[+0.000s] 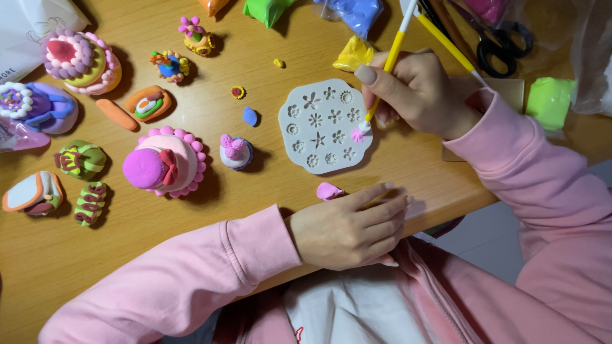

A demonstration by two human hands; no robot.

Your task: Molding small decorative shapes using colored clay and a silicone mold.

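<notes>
— Head view: what lay around the right hand [417, 92]?

— It pinched a yellow-and-white tool [387, 70], tip on pink clay at the grey flower mould [325, 126] beside it. Scissors [500, 41] beyond were partly cut off.

— And the left hand [347, 229]?

— Flat, fingers together, holding nothing; a soft pink lump [329, 190] sat just past its fingertips. Clay cakes [167, 162] stood farther off.

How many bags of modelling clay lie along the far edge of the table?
5: an orange bag, a green bag, a blue bag, a yellow bag beside the right hand, a light green bag far right. Others may lie outside the view.
</notes>
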